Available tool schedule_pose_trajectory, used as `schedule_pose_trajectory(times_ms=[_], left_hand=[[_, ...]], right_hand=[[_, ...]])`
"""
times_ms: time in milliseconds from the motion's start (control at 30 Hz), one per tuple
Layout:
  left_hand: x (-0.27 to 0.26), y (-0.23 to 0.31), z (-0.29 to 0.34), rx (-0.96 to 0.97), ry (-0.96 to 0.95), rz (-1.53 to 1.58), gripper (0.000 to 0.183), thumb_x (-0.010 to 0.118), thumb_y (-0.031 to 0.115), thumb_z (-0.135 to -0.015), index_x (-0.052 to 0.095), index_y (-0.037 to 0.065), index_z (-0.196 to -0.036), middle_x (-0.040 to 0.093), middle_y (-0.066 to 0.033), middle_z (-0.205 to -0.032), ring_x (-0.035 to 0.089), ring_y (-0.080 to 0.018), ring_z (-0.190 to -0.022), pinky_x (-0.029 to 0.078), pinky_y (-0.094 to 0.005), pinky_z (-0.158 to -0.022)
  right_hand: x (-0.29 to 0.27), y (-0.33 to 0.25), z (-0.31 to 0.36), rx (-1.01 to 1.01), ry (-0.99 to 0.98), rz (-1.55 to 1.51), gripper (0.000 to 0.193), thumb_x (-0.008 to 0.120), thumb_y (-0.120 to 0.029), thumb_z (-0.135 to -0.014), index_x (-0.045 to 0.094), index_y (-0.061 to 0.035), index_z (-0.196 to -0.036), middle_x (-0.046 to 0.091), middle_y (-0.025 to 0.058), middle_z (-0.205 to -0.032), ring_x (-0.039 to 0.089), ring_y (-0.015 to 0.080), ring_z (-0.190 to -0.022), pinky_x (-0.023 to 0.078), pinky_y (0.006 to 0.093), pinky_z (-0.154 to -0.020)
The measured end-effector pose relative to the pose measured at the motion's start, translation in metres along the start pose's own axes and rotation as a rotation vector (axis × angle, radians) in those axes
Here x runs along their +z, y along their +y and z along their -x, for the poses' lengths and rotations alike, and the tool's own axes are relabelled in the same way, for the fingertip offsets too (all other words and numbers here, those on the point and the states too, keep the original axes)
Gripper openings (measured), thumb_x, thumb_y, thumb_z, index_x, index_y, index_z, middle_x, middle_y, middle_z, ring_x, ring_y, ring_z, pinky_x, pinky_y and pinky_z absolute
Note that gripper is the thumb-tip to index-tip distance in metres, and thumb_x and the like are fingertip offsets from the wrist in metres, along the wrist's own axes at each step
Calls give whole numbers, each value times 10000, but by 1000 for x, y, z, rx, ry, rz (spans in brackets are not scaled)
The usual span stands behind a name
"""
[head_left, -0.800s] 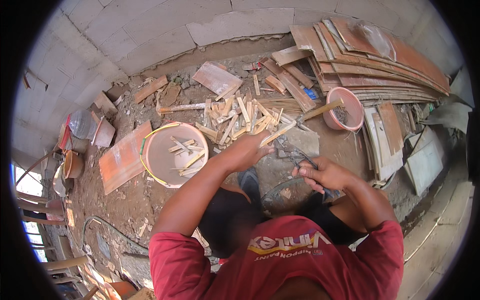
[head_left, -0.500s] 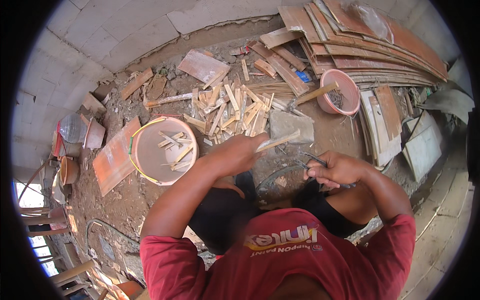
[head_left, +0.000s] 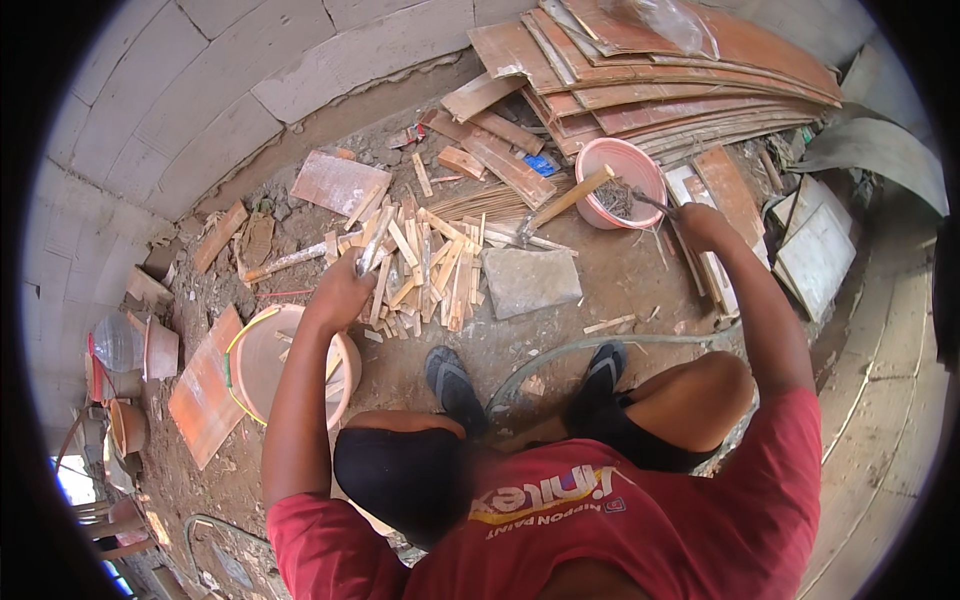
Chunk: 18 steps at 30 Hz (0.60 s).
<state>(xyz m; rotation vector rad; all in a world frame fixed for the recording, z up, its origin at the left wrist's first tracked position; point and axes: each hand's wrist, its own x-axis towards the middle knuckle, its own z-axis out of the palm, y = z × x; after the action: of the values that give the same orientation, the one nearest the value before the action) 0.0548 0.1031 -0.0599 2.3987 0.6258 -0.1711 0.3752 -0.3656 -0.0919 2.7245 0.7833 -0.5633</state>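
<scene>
Of the two hands, the left hand (head_left: 343, 290) grips a pale wooden strip (head_left: 376, 240), held at the left side of a heap of wooden sticks (head_left: 440, 265) on the dirt floor; whether strip and heap touch, I cannot tell. The right hand (head_left: 703, 228) is closed around a dark metal tool (head_left: 655, 204), its tip reaching over the rim of a small pink bucket (head_left: 640, 163) that holds thin grey bits. A hammer (head_left: 575, 200) slants up to that bucket, a grey block (head_left: 530, 282) lies beside the heap, and a larger bucket (head_left: 262, 350) stands by the left forearm with sticks inside
</scene>
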Motion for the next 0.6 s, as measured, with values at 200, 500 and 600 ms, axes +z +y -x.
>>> schedule_pose_trajectory(times_ms=[200, 500, 600], left_hand=[[35, -37, -54, -92, 4, 169, 632, 634, 294, -873, 427, -15, -1384, 577, -303, -1229, 568, -411, -1152, 432, -411, -988], [-9, -136, 40, -255, 415, 341, 456, 590, 312, -896, 598, -57, -1163, 661, -248, -1089, 639, -375, -997, 474, -416, -880], [-4, -206, 102, -512, 423, 391, 375, 554, 307, -907, 633, -27, -1058, 684, -217, -1051, 674, -367, -844, 495, -450, -770]], right_hand=[[27, -8, -68, 264, 75, 10, 348, 490, -192, -911, 582, -6, -1191, 662, 208, -1118, 643, 360, -1052, 526, 452, -868], [90, -30, 0, -62, -121, -397, 259, 445, -155, -905, 619, 11, -999, 620, 200, -789, 639, 281, -709, 489, 407, -628], [35, -136, 78, -332, -297, -395, 301, 469, -186, -921, 647, 16, -1054, 650, 255, -904, 646, 395, -838, 493, 468, -740]])
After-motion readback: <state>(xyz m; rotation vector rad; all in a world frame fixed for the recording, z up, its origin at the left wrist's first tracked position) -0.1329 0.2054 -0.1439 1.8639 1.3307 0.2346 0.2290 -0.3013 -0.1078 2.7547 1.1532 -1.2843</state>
